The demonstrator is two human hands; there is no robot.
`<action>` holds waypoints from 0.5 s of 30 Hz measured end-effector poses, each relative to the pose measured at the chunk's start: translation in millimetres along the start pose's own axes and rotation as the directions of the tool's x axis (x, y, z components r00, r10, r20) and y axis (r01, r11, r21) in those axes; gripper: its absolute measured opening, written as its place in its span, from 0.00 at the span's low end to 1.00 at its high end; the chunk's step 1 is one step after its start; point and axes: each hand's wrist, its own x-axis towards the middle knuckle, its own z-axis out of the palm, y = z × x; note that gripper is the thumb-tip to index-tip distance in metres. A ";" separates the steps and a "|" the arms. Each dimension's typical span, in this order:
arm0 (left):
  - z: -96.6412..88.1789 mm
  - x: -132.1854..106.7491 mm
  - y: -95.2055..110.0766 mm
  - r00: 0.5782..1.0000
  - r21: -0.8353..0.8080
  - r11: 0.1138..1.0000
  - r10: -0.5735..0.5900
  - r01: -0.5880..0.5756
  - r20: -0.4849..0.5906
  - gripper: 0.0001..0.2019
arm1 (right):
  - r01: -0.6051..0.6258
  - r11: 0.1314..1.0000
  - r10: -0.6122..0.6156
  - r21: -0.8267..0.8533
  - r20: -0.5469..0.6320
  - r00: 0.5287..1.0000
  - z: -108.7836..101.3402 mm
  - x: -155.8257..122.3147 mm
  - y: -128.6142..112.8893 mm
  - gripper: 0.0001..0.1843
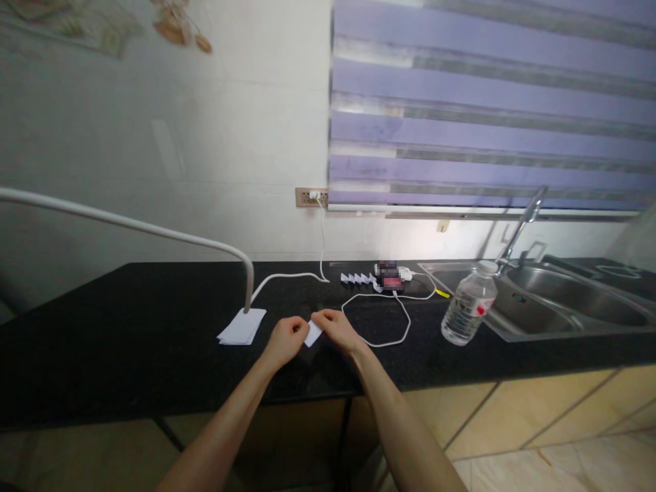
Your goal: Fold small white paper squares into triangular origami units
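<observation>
Both my hands meet over the black countertop [128, 328] near its front edge. My left hand [285, 339] and my right hand [334, 326] are closed on a small white piece of paper [313, 333] held between them, just above the counter. A small stack of white paper sheets [242, 327] lies to the left of my left hand. Further back, a row of small folded white paper pieces [357, 278] stands on the counter.
A white lamp arm [154, 229] arches from the left down to the paper stack. A white cable [382, 321] loops right of my hands, running to a wall socket [311, 197]. A plastic water bottle [469, 303] stands beside the steel sink [553, 304] with its faucet [523, 222].
</observation>
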 end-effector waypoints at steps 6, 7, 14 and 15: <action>1.5 -0.8 -2.9 0.999 -0.062 0.997 -0.041 0.042 0.013 0.16 | 0.017 1.000 -0.017 -0.011 -0.043 0.999 -2.1 0.5 1.5 0.09; 0.8 -1.1 -4.2 0.999 -0.069 0.997 -0.038 0.040 0.030 0.16 | 0.004 1.000 -0.005 -0.011 -0.042 0.999 -3.0 0.2 1.9 0.10; -11.7 0.2 -8.2 0.982 -0.054 0.998 -0.005 0.016 0.191 0.13 | -0.015 0.989 0.045 -0.145 0.207 0.977 -14.4 -4.4 -4.3 0.09; -13.2 1.1 -7.1 0.980 -0.051 0.999 -0.003 0.013 0.199 0.13 | -0.005 0.984 0.047 -0.178 0.233 0.971 -15.8 -4.2 -6.3 0.09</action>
